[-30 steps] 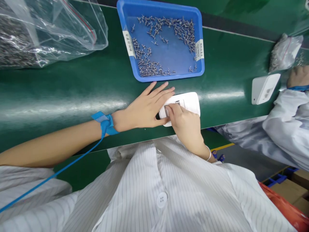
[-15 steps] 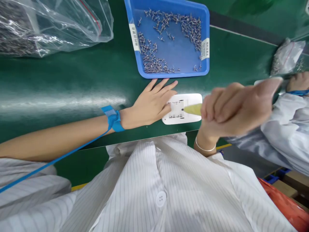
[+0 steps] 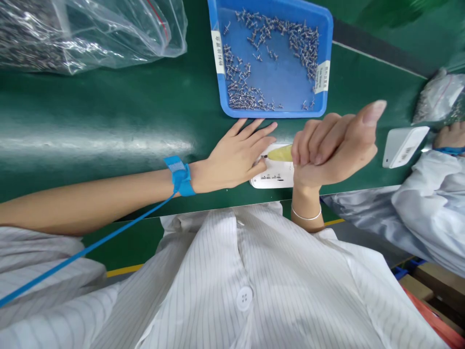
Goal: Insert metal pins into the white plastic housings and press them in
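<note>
My left hand (image 3: 238, 157) lies flat, fingers outstretched, over the left end of a white plastic housing (image 3: 272, 182) on the green bench. Its thumb and index finger rest on the housing, either side of a dark metal tip. That tip belongs to a yellow-handled screwdriver (image 3: 280, 153), which my right hand (image 3: 334, 145) grips in a closed fist, thumb pointing up and away. The tool's rear end is hidden in the fist. Beyond my left fingertips sits a blue tray (image 3: 272, 115) with many small screws (image 3: 247, 99) in it.
A clear zip bag (image 3: 119, 39) of small metal parts lies at the far left. On the right are another white housing (image 3: 405, 145), a smaller bag of parts (image 3: 434, 97) and a co-worker's hand (image 3: 450, 135). A blue strap (image 3: 179, 177) with a cord crosses my left wrist.
The screwdriver tip has shifted left on the housing, to between my left thumb and index finger, my right hand moving with it. The view has shifted slightly; another white housing now shows on the right.
</note>
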A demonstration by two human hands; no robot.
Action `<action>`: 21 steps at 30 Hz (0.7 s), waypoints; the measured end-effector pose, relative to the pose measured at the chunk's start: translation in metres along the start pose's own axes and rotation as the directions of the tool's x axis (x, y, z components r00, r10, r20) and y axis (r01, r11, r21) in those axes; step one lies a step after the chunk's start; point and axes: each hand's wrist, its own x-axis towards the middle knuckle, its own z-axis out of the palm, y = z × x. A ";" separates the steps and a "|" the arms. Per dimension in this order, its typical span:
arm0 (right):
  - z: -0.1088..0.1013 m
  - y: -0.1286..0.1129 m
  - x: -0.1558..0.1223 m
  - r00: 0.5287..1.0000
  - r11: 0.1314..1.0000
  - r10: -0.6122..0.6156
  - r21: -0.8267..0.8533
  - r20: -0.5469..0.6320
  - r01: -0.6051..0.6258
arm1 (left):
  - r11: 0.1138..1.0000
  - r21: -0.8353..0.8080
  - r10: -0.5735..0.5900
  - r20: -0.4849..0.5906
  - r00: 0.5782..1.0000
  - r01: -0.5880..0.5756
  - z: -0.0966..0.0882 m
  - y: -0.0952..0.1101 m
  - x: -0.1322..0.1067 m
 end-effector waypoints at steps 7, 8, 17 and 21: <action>0.003 -0.037 0.010 0.960 0.964 0.103 0.265 -0.259 -0.031 | 1.000 -0.003 0.005 -0.006 1.000 -0.005 0.001 -0.001 0.000; 0.003 -0.038 0.010 0.964 0.951 0.089 0.309 -0.250 -0.008 | 1.000 0.000 0.006 -0.006 1.000 -0.006 0.001 -0.001 0.000; 0.008 -0.026 0.008 0.969 0.896 0.046 0.439 -0.241 0.066 | 1.000 -0.011 0.008 -0.032 0.999 -0.008 0.002 0.000 -0.001; 0.009 -0.032 0.009 0.952 0.872 0.105 0.487 -0.289 0.052 | 1.000 0.024 0.005 -0.018 1.000 -0.004 0.002 0.000 0.000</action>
